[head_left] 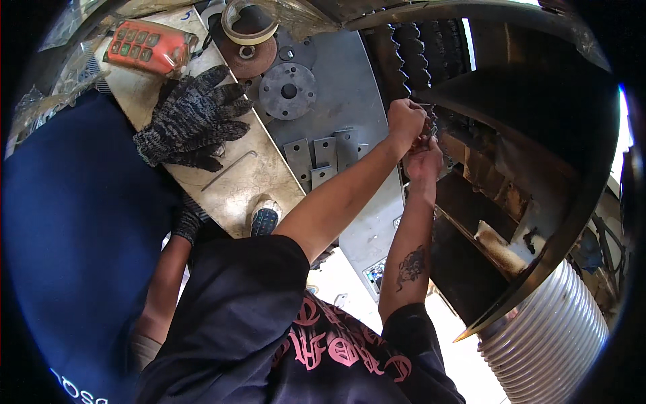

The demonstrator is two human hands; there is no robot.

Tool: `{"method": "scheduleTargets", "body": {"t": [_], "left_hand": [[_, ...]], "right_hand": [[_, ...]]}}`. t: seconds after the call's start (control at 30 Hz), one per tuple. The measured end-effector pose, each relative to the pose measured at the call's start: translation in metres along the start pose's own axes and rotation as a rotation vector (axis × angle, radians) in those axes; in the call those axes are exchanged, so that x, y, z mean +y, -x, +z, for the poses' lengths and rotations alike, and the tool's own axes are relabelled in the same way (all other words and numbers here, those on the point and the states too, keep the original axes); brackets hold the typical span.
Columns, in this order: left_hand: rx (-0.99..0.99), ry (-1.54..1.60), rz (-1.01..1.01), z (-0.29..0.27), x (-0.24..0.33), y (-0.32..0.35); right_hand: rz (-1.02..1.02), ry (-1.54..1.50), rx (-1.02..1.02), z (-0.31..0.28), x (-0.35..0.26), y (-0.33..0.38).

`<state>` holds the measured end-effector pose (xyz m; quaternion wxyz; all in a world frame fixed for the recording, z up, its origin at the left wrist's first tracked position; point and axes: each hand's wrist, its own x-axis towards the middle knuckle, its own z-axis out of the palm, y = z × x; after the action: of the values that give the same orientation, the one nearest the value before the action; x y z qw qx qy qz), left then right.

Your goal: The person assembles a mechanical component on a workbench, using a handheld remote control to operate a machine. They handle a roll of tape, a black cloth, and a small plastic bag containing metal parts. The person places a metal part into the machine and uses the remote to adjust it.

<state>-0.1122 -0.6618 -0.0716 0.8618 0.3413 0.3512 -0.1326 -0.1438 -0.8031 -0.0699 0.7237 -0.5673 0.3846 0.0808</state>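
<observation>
My left hand and my right hand meet at the edge of a dark, rusty metal machine frame. Both hands are closed around a short piece of metal chain, the left above and the right just under it. The fingertips and most of the chain are hidden between the hands. My right forearm carries a tattoo. To the left lies a grey steel plate.
A person in blue stands at the left with a knitted glove on a wooden board. An orange button remote, a tape roll, a round flange, small metal plates and a ribbed grey hose lie around.
</observation>
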Motion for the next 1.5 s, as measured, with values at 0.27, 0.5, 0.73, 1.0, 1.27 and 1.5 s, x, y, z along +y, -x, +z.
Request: {"method": "scheduleTargets", "body": {"t": [0.27,0.5,0.73,1.0,1.27,1.5], "left_hand": [[-0.049,0.108,-0.051,-0.058,0.011,0.068],[-0.021,0.152,0.018,-0.102,0.063,0.241],[-0.151,0.079,0.194,-0.109,0.097,0.41],[-0.456,0.02,0.368,-0.094,0.098,0.534],[-0.725,-0.024,0.583,-0.05,0.101,0.601],[-0.893,-0.019,0.68,0.002,0.118,0.615]], "right_hand": [[-0.198,0.111,0.043,0.028,0.019,0.098],[-0.414,0.012,-0.055,0.052,0.033,0.274],[-0.52,-0.252,-0.126,0.034,0.013,0.429],[-0.777,-0.334,-0.22,-0.014,-0.022,0.548],[-1.174,-0.334,-0.203,-0.047,-0.067,0.604],[-1.375,-0.307,-0.162,-0.056,-0.123,0.617]]}}
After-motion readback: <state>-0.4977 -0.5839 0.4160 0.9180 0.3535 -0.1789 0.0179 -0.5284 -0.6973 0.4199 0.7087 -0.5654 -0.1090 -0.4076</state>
